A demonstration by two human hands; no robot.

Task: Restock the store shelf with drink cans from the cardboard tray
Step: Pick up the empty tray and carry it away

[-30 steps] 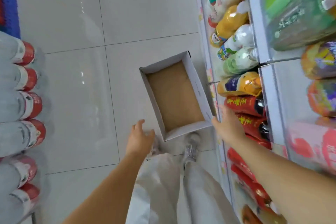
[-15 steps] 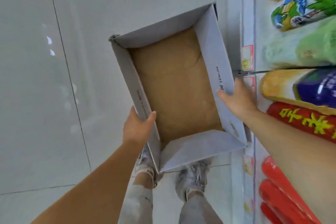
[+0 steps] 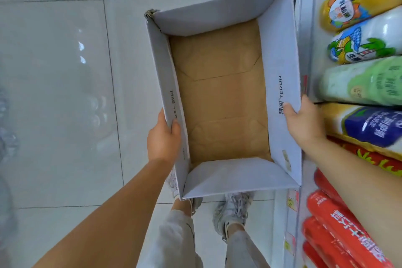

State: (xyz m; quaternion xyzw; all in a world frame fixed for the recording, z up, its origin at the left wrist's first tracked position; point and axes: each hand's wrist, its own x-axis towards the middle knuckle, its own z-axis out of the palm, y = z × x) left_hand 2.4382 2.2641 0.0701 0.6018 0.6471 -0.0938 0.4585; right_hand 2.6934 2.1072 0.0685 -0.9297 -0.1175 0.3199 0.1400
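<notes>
The cardboard tray (image 3: 280, 54) has white walls and a bare brown bottom, with no cans inside it. It is held above the tiled floor, right beside the shelf. My left hand (image 3: 163, 139) grips its left wall, thumb inside the rim and fingers outside. My right hand (image 3: 304, 122) grips the right wall the same way, thumb on the inner face near the printed lettering. Drink bottles (image 3: 361, 81) in yellow, white, green and blue lie in rows on the shelf at right, with red ones (image 3: 339, 224) lower down.
The white shelf edge (image 3: 306, 17) with price tags runs along the tray's right side. Glossy white floor tiles (image 3: 54, 104) spread to the left. My legs and grey sneakers (image 3: 235, 209) stand just below the tray. Blurred wrapped bottles (image 3: 6, 137) show at the far left edge.
Both hands came down onto the tray's side walls and gripped them. The tray now sits much larger and closer in view.
</notes>
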